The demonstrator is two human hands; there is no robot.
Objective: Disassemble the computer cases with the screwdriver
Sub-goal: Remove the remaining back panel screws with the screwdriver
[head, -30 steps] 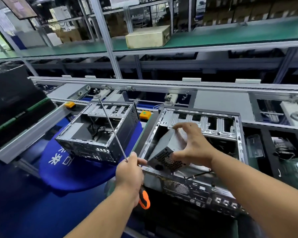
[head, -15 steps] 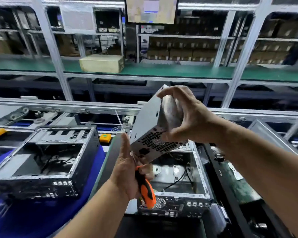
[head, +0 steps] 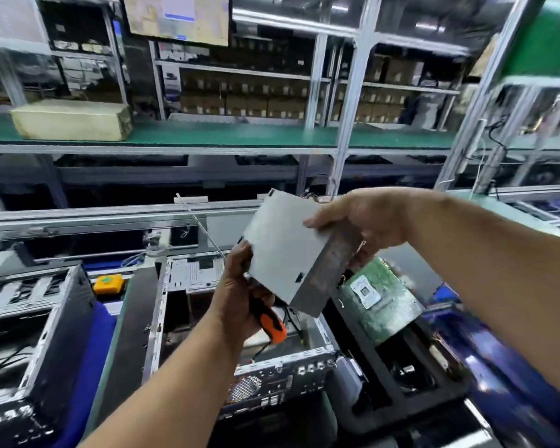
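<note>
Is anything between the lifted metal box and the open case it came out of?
Only the left hand, gripping the orange-handled screwdriver, sits below the power supply box held by the right hand. The open case lies beneath.

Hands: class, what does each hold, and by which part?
Left hand grips the screwdriver by its orange handle. Right hand holds the metal box by its upper right edge, lifted above the case.

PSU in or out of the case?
Out. The right hand holds the grey power supply in the air above the open case; the left hand grips the screwdriver.
</note>
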